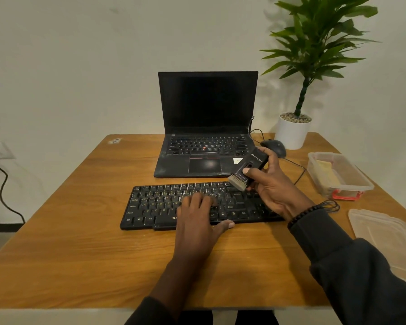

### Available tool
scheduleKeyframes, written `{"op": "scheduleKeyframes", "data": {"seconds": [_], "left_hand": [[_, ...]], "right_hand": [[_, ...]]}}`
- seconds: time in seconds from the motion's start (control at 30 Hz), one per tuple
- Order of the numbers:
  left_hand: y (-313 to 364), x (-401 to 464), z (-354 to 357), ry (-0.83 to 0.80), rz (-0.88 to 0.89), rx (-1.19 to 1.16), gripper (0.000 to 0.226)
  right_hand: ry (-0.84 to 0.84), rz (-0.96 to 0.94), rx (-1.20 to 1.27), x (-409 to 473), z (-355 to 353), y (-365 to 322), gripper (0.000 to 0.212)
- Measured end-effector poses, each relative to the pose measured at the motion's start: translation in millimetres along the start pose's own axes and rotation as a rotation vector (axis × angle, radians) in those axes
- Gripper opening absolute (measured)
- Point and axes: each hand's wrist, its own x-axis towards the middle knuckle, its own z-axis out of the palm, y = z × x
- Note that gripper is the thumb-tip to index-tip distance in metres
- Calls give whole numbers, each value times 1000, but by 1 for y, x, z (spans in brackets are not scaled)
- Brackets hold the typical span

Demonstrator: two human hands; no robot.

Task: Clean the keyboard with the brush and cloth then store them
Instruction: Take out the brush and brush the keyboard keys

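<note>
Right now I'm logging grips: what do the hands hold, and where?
The right hand grips the brush by its dark body, bristles toward the keyboard. The left hand holds nothing, resting on the keys.

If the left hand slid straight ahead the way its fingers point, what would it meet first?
The left hand lies flat on the keyboard, fingers pointing away from the person. Going straight on, it would cross the upper key rows, then likely meet the front edge of the open laptop. Only a narrow strip of table separates them.
</note>
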Motion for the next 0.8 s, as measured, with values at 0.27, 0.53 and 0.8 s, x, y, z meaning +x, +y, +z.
{"op": "scheduleKeyframes", "data": {"seconds": [0.27, 0.53, 0.8], "left_hand": [[1, -1, -2, 1, -16, -25, 58], [1, -1, -3, 6, -78, 3, 67], [0, -2, -3, 15, -101, 11, 70]], "right_hand": [[-158, -117, -586, -8, 3, -8, 76], [-368, -189, -1051, 0, 14, -3, 78], [-396, -282, -1193, 9, 30, -9, 82]]}}
